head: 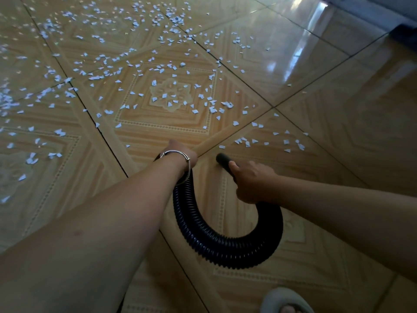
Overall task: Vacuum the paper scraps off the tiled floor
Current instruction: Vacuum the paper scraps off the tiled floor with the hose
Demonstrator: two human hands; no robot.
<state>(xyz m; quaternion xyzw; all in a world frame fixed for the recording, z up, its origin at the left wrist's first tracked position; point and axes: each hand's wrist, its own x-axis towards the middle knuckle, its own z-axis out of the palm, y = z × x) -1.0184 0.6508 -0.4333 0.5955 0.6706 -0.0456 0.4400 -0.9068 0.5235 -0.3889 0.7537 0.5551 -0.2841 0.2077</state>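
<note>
Paper scraps [227,104] lie scattered over the tiled floor [338,132] ahead of you and to your left. Your right hand [250,180] has its fingers wrapped round the black hose [225,249] behind its nozzle tip [222,158]. Your left hand [180,149] is over the hose, and its fingers are hidden, so I cannot tell their state.

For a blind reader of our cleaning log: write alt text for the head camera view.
Two bare hands hold a black ribbed vacuum hose looped over a glossy tan patterned tiled floor: the right hand grips its smooth black nozzle end, the left hand, with a silver bangle, holds it further along. White paper scraps litter the floor ahead.
</note>
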